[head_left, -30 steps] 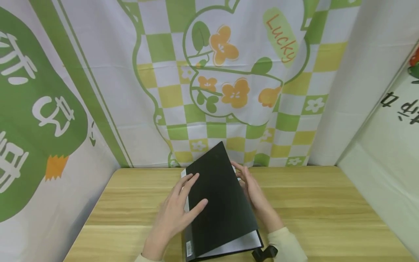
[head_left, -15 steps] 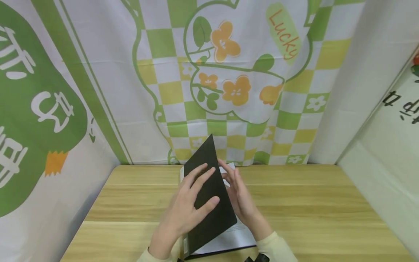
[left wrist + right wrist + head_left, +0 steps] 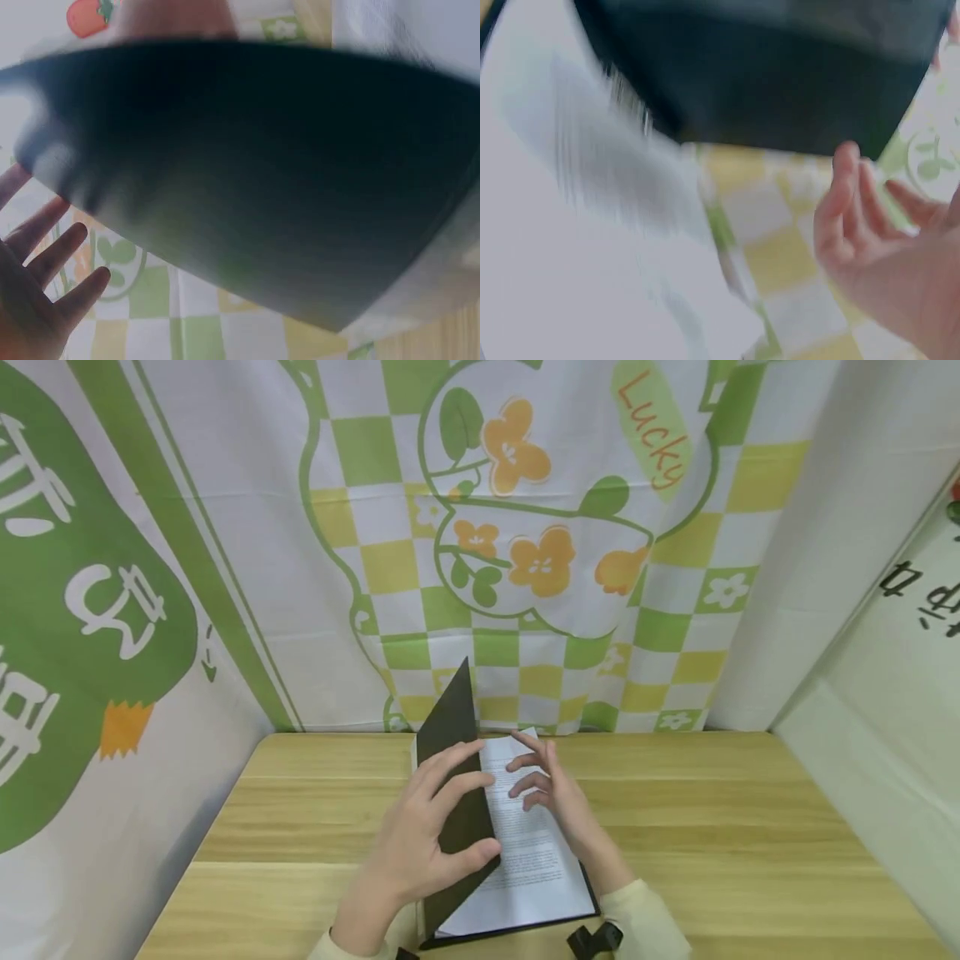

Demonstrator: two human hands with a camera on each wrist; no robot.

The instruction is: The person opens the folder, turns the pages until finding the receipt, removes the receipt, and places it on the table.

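A black folder (image 3: 459, 718) lies on the wooden table with its front cover raised steeply on the left, hinged along the left side. Inside it, white printed pages (image 3: 525, 868) are exposed. My left hand (image 3: 431, 839) is at the cover's outer face, its fingers spread and slightly bent, fingertips and thumb at the free edge. Past that edge, my right hand (image 3: 566, 802) hovers over the pages with loosely curled fingers, holding nothing. Both wrist views are blurred; the dark cover (image 3: 247, 165) fills most of the left one, with spread fingers beside its edge.
The wooden table (image 3: 712, 843) extends to both sides of the folder. A patterned curtain (image 3: 420, 560) hangs right behind the table, with more printed cloth (image 3: 97, 635) along the left and white cloth (image 3: 885, 718) on the right.
The cover has swung up and leftward from nearly closed, uncovering the printed pages. My left hand has moved slightly right relative to the cover; my right hand has come away from the cover's edge.
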